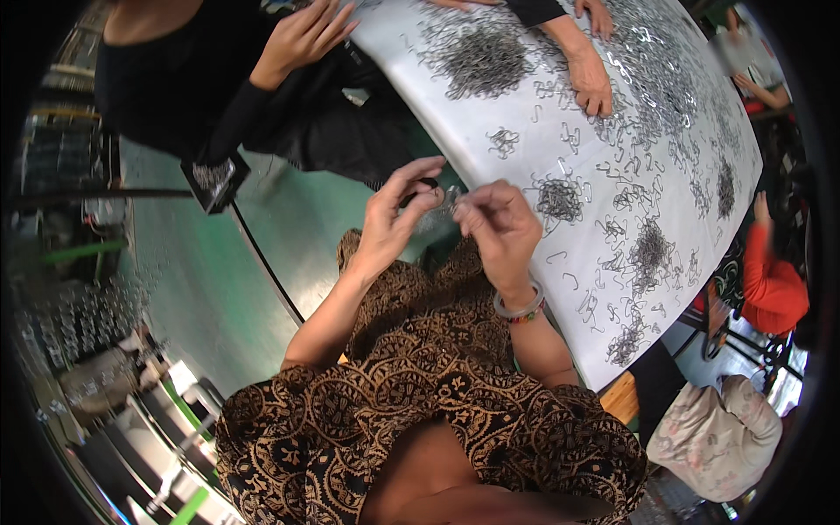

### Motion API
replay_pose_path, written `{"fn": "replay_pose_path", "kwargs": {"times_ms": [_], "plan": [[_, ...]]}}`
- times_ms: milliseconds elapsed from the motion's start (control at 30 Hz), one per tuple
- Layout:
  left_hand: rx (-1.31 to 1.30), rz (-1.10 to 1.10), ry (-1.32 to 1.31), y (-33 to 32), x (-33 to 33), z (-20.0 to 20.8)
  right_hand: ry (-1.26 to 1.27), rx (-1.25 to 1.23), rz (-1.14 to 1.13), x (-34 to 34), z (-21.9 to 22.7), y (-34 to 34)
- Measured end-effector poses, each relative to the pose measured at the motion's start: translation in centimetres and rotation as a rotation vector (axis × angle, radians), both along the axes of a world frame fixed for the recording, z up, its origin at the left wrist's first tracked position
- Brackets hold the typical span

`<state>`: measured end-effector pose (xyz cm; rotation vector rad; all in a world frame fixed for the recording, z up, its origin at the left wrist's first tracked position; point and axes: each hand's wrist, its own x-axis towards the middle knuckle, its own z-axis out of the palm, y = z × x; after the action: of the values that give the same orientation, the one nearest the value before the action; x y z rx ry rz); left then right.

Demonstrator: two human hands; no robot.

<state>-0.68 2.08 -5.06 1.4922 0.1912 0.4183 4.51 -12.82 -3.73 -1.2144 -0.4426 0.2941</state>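
Observation:
My left hand (395, 214) and my right hand (502, 229) are raised over my lap, just off the near left edge of the white table (573, 337). Between their fingertips is a small shiny wire piece (451, 199), blurred, its exact shape unclear. Thumb and fingers of my right hand pinch at it. The left thumb and forefinger close on its other side, with something dark against those fingers. Closest to my right hand on the tabletop lies a pile of bent wire hooks (559, 200).
A larger heap of hooks (486, 61) lies at the far side, where a co-worker's hand (591, 83) reaches in. Another person's hand (302, 39) is raised at the upper left. A small black tray (214, 179) stands left of me. Someone in red (774, 280) sits across.

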Motion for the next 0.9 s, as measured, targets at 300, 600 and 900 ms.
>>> {"fn": "replay_pose_path", "kwargs": {"times_ms": [300, 600, 900], "plan": [[1.177, -0.239, -0.253, 1.3, 17.2, -1.4, -0.016, 0.098, 0.01, -3.3, 1.6, 0.8], [1.432, -0.393, -0.26, 2.0, 21.5, -4.6, 0.004, -0.013, 0.003, -3.0, 0.5, 1.5], [0.424, -0.201, 0.024, 3.1, 8.4, 0.9, 0.049, 0.047, -0.105, -2.1, -0.7, 0.4]]}}
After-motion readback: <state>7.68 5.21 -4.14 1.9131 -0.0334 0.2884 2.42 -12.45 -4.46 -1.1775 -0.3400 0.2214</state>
